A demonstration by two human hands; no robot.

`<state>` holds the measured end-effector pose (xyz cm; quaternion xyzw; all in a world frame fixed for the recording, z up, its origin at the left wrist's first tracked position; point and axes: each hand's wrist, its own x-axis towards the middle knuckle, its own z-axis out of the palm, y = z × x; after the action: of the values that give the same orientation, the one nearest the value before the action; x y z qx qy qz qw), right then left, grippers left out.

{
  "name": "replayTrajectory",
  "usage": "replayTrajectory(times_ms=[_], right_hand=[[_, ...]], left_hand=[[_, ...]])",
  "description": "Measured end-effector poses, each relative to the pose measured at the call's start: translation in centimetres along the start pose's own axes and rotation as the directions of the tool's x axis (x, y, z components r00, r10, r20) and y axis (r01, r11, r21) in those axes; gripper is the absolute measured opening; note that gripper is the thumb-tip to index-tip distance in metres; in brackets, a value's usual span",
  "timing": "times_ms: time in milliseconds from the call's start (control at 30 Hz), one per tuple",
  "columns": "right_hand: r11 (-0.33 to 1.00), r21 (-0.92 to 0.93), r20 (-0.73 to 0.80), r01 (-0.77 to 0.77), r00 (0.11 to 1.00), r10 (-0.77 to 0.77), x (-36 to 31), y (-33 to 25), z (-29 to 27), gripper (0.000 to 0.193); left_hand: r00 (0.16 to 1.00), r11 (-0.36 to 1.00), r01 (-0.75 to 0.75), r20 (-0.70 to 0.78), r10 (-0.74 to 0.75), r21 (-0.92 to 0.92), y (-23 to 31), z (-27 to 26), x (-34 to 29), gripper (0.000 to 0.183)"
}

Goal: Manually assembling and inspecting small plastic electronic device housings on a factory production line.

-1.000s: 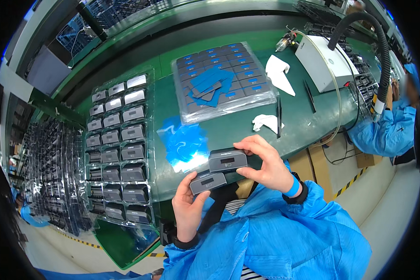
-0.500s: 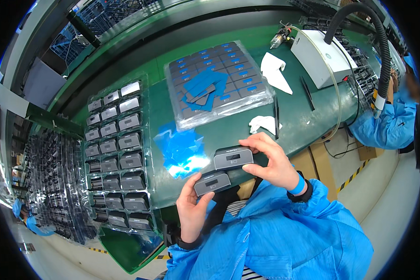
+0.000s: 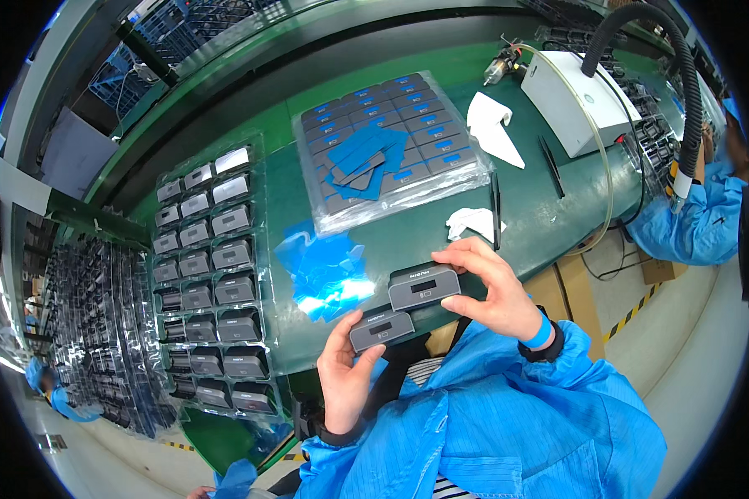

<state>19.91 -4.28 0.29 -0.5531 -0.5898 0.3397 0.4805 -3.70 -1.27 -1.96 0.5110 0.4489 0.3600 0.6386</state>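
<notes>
Each of my hands holds a small grey plastic housing with a dark rectangular slot in its face. My left hand (image 3: 344,374) pinches the lower grey housing (image 3: 383,332) at its left end, fingers closed. Between thumb and fingers, my right hand (image 3: 495,295) grips the other grey housing (image 3: 424,289) by its right end, a little higher up. The two housings sit close together near the bench's front edge; whether they touch, I cannot tell. Just beyond them lies a patch of shiny blue film pieces (image 3: 324,270) on the green bench (image 3: 287,183).
At left, a clear plastic tray (image 3: 266,249) carries rows of similar housings. A wrapped tray (image 3: 316,200) of housings with blue film stands behind. White wipes (image 3: 491,129), black tweezers (image 3: 551,166) and a white box (image 3: 578,104) with a black hose (image 3: 685,100) are at right. Co-worker's sleeve (image 3: 691,216) beyond.
The right-hand housing has tipped, showing more of its top, and shifted slightly right. The left-hand housing has moved down a little. A person's hand and blue sleeve have appeared at the lower left edge.
</notes>
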Motion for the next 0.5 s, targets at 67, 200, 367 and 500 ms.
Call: replayTrajectory(times_ms=[67,200,367,500], right_hand=[[1.0,0.005,0.008,0.001,1.0,-0.001,0.0,0.1,-0.2,0.05],[0.999,0.03,0.02,0.026,0.999,-0.027,-0.2,0.2,-0.9,0.051],[1.0,0.015,-0.009,0.013,1.0,-0.013,-0.8,0.1,-2.1,0.052],[0.999,0.028,-0.039,-0.026,0.999,0.027,-1.5,0.3,-3.1,0.052]], left_hand=[[1.0,1.0,-0.013,-0.007,0.013,-0.011,-0.1,0.2,0.1,0.058],[1.0,0.999,-0.026,-0.018,0.025,-0.033,-0.2,1.1,0.4,0.058],[0.968,0.909,-0.233,-0.009,0.252,0.346,-0.8,2.9,2.7,0.05],[0.916,0.702,-0.312,0.006,0.401,0.64,0.7,4.9,4.1,0.052]])
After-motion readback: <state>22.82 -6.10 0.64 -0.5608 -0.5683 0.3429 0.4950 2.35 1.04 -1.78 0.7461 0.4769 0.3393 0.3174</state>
